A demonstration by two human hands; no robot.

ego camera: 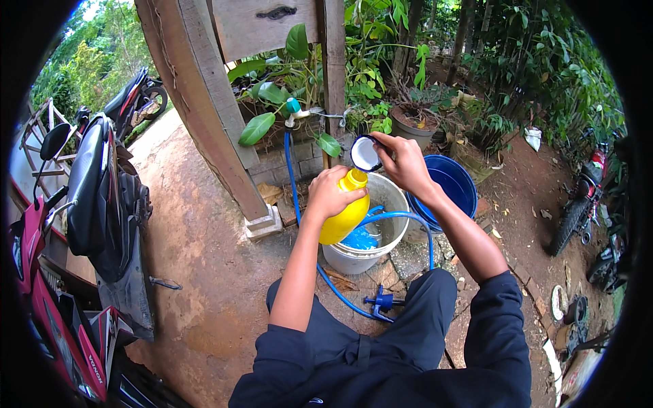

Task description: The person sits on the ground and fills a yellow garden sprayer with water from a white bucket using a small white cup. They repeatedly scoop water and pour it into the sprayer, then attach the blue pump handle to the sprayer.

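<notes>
My left hand (330,193) grips a yellow plastic bottle (343,224) around its shoulder, just below the open neck. Between the fingers of my right hand (404,162) is a round dark-rimmed cap (364,153), its white inside facing up and left. The cap's lower edge is at the bottle's mouth; whether they touch is hard to tell. Below both hands stands a white plastic bucket (352,261). A blue object (361,238) of unclear kind lies inside it, partly hidden by the bottle. One stretch of blue hose (419,220) arches over the bucket's rim.
A blue bucket (443,171) stands behind my right forearm. The hose meets a tap (295,113) beside a wooden post (219,117) on a concrete foot. A blue spray gun (381,303) lies between my knees. Motorcycles (92,188) stand at left, a potted plant (413,130) behind.
</notes>
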